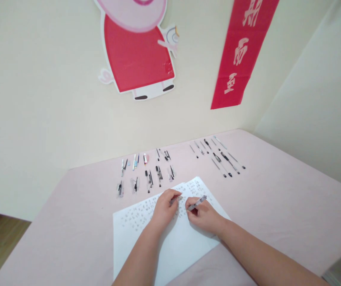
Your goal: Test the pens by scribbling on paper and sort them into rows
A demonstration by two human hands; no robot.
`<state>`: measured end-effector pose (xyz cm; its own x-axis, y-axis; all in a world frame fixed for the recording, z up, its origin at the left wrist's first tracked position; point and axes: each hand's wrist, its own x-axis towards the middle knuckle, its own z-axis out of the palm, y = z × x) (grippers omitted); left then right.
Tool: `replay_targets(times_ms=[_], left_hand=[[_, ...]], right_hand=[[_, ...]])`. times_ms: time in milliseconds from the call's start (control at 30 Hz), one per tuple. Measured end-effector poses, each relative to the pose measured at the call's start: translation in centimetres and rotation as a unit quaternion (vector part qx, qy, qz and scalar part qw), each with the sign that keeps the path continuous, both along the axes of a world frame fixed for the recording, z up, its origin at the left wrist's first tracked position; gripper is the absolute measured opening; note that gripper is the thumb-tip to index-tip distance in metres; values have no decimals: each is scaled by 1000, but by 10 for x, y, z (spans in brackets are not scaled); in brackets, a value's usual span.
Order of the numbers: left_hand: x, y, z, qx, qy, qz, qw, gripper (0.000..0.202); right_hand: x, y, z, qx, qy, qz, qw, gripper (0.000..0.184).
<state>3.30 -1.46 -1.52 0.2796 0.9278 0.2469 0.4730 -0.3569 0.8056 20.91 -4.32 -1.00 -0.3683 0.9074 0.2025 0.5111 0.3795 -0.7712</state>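
Observation:
A large sheet of white paper (134,246) lies on the pink cloth, its upper part covered in rows of small handwritten characters. My right hand (204,216) rests on the sheet's right side, fingers closed round a pen (198,202) with a clear, patterned barrel. The pen's tip is hidden behind the fingers. On the left, my left hand (165,210) lies over the written rows, thumb and fingers pinched together. Between them shows a small greyish piece (173,201), whose kind I cannot make out.
Beyond the paper, at the left, lie several groups of pen parts (149,180) with caps and small pieces. Farther right, several slim pens or refills (226,157) lie slanted in two rows. The pink-covered surface (278,190) meets a wall with a pig cutout (139,59) and red banner (242,51).

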Motion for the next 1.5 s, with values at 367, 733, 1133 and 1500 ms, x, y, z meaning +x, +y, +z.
replay_targets(times_ms=[367,733,1133,1500], left_hand=[[1,0,2,3,-1,1,1000,31],[0,-1,4,-1,-38,8,999,22],[1,-3,11,-85,-189,-34,978,44],[2,-7,14,-65,-141,-131,979,55]], right_hand=[[5,12,6,-82,129,-77,985,9],[3,14,-8,-49,194,-61,978,29],[-12,59,-9,-69,177,-61,980,40],[-16,59,-21,-58,174,-75,980,40]])
